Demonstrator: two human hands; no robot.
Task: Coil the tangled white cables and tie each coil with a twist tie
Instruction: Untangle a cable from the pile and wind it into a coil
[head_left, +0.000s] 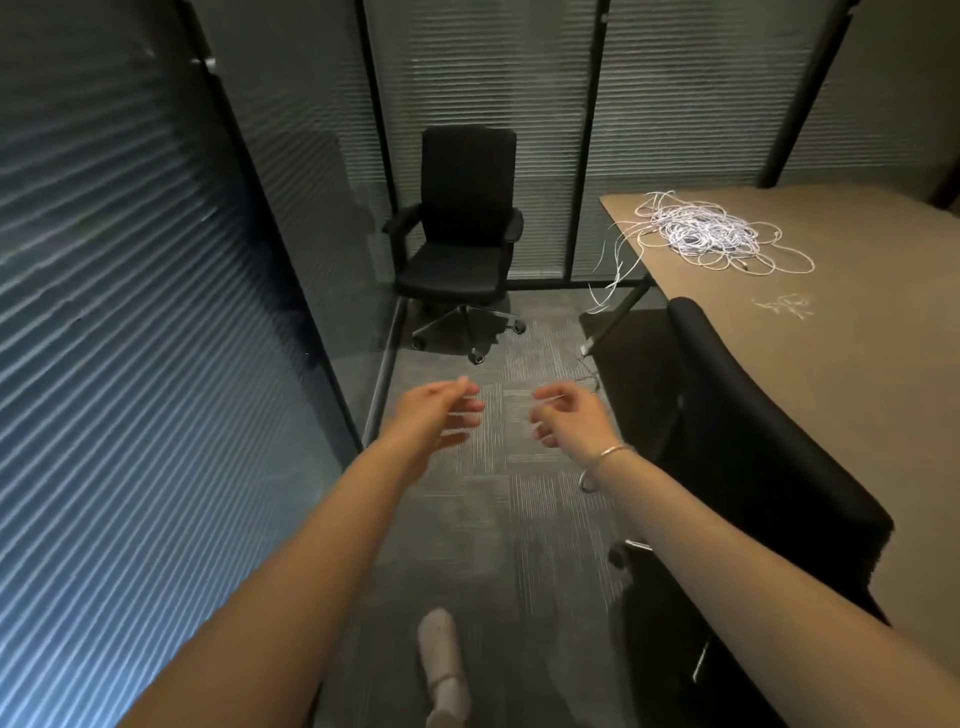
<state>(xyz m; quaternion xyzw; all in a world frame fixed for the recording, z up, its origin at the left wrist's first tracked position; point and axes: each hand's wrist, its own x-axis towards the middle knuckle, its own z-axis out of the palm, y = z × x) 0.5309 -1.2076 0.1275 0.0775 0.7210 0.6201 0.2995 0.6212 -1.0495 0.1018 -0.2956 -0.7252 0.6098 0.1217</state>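
The tangled white cables lie heaped near the desk corner, a few strands spilling over its edge, probably dumped there for sorting. Small white twist ties lie close by. Both hands hover over the carpet, well apart from the heap: left hand loosely open, right hand with fingers relaxed and curled, holding nothing. A black chair crowds the desk's near edge.

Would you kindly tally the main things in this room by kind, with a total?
Black office chairs: 2, one by the glass wall and one at the table
Tables: 1
Tangled piles of white cables: 1
Small clusters of twist ties: 1
Hands: 2, left hand and right hand, both empty
Total: 7
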